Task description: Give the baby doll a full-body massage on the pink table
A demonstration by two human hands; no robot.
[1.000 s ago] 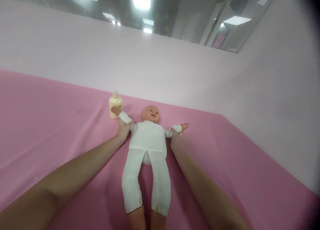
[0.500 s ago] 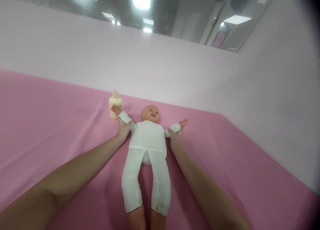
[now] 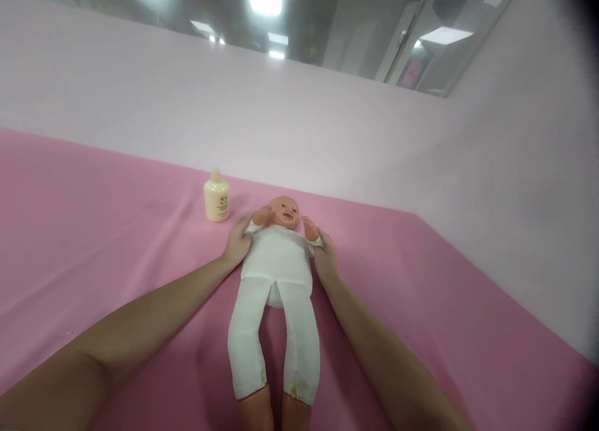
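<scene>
Partly hidden, doll's [image 3: 277, 256] feet cut off, fingers behind arms

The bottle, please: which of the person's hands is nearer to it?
Left. The left hand holds the doll's arm just below and right of the bottle; the right hand is across the doll.

1 doll [image 3: 277, 262], 1 lotion btl [image 3: 216, 198], 2 hands: left [image 3: 238, 242] & right [image 3: 324, 256], 1 pink cloth [image 3: 116, 231]
</scene>
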